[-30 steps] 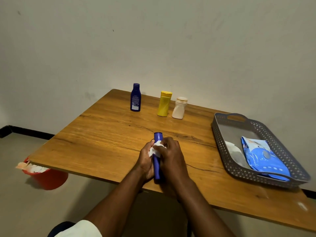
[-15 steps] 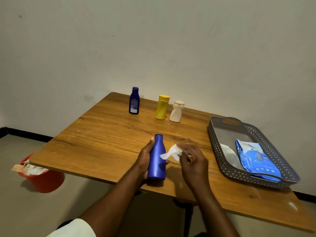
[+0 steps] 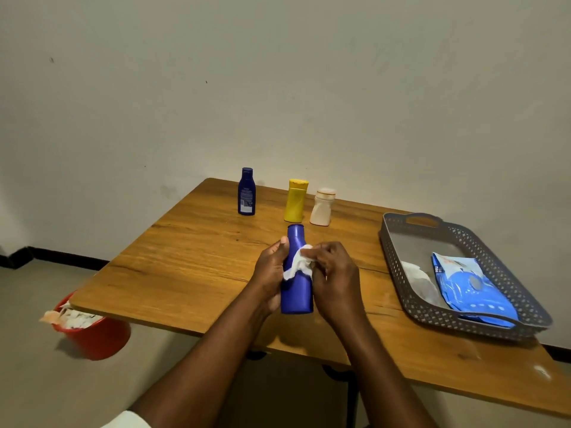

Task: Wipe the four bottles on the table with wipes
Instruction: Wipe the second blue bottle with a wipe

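Observation:
My left hand (image 3: 269,273) grips a bright blue bottle (image 3: 296,291) upright above the near middle of the wooden table (image 3: 191,261). My right hand (image 3: 332,276) holds a crumpled white wipe (image 3: 299,263) against the bottle's front, below its neck. Three more bottles stand in a row at the far edge: a dark blue one (image 3: 246,191), a yellow one (image 3: 296,200) and a white one (image 3: 323,207).
A grey perforated tray (image 3: 398,251) on the right of the table holds a blue pack of wipes (image 3: 469,288) and a white sheet. A red bucket (image 3: 92,332) with used wipes stands on the floor under the table's left edge.
My right hand has brought the wipe back from the right side onto the bottle's front. The bottle stays in my left hand. The camera view has tilted up slightly.

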